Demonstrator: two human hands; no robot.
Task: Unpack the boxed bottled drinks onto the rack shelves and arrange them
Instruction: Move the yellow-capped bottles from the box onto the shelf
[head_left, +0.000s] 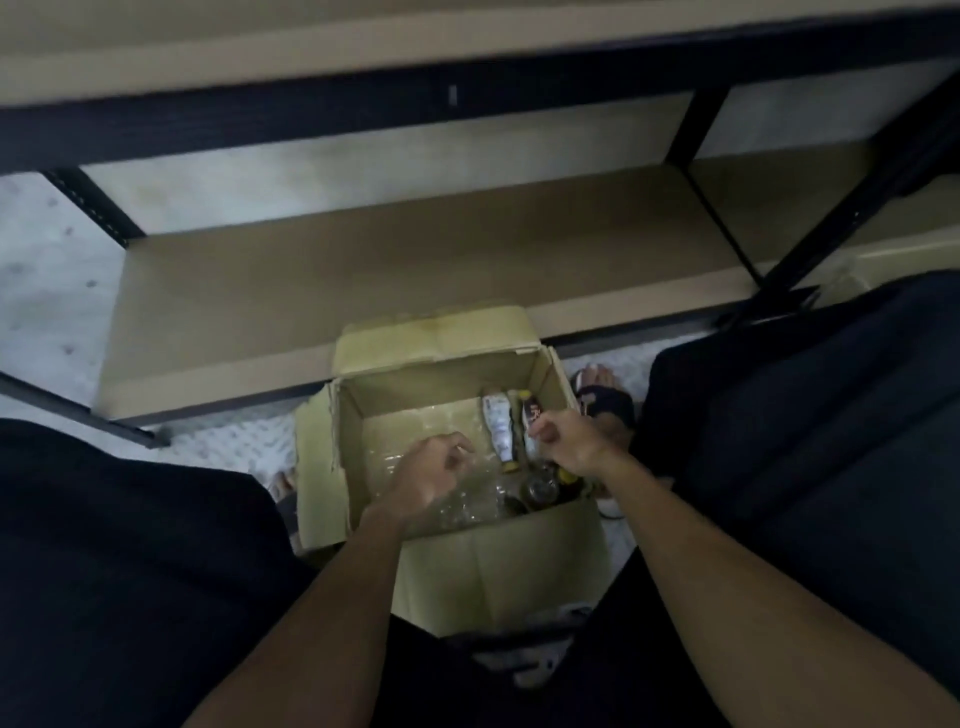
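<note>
Here, one box (483, 571), two labelled bottles (497, 427) (531, 413), two hands (434, 475) (566, 441).

Cardboard box (467, 571): dull yellowish tan inside and out, unprinted. White-label bottle (497, 428): white label with faint dark print, yellow cap. Dark-label bottle (531, 415): dark brown label with pale lettering, yellow cap. Plastic wrap (462, 501): clear, with pale glints. Rack frame (363, 104): black. Shelf board (415, 270): flat light brown, no pattern. Floor (47, 270): whitish, scattered with small pinkish-grey flecks. Trousers (130, 571): very dark navy, plain. Sandal (605, 404): black strap with a pale mark.
</note>
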